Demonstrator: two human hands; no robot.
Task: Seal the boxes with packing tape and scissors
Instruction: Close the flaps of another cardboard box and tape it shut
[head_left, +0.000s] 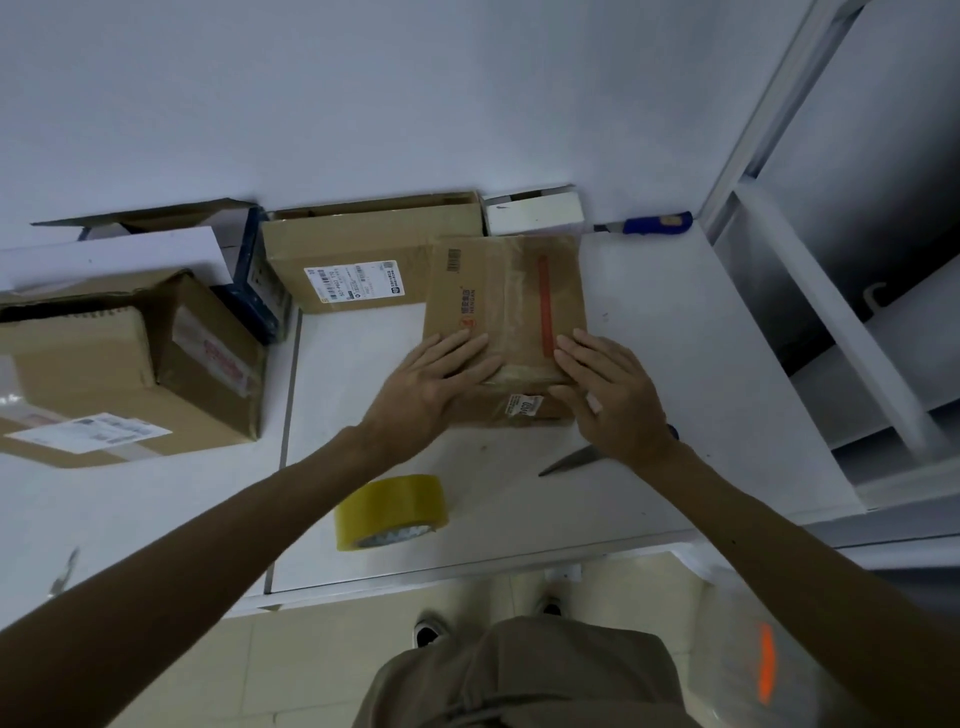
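Plainly, the box (506, 306) sits toward the back of the table (675, 364), a little right of its middle and square to the person, so the near edge of its lid is in easy reach of both arms. The left hand (431, 384) lies flat on the lid at the box's near left corner, fingers straight and close together, holding nothing. The right hand (613, 400) mirrors it at the near right corner, fingers straight on the lid and the thumb dropping over the near side. Between them a glossy band of clear tape runs along the lid and folds down that near side. I judge that the flat palms are rubbing the strip down so it bonds, one hand on each side to keep the light box from sliding. The tape (389, 512) rests near the front edge, left of the box. The scissors (571, 460) lie beside the right wrist, blades pointing left, handles mostly hidden under it. Both are parked close, probably so another strip can be pulled and cut without a long reach. A labelled carton (363, 249) at the back edge touches the box's far left corner, and a stack (104, 364) fills the left edge, likely waiting its turn. A blue knife (654, 224) lies at the back right corner, out of the way.
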